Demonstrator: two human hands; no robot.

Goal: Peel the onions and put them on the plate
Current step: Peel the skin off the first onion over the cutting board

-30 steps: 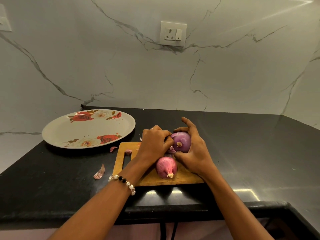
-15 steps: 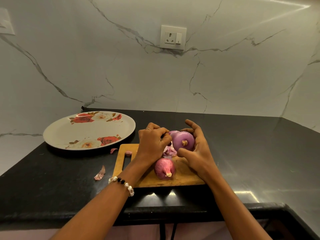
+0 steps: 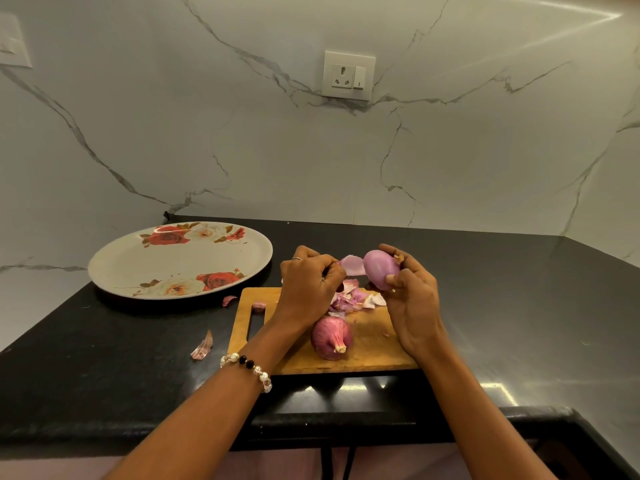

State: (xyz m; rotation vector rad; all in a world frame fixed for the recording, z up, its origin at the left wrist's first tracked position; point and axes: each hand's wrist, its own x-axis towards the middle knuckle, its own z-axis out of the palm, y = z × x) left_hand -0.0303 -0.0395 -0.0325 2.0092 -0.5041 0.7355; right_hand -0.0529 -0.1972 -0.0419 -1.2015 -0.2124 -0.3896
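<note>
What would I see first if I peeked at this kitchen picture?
First, two hands in the middle: the right hand holds a smooth purple onion above a wooden cutting board, while the left hand pulls at a pale strip of skin. Another onion, unpeeled, lies on the board beside loose peels. To the left on the black counter sits a big plate with red roses.

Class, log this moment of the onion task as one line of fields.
stage: peeling | right hand: holds peeled onion | left hand: pulls skin | second onion: unpeeled, on board | plate: no onions
</note>
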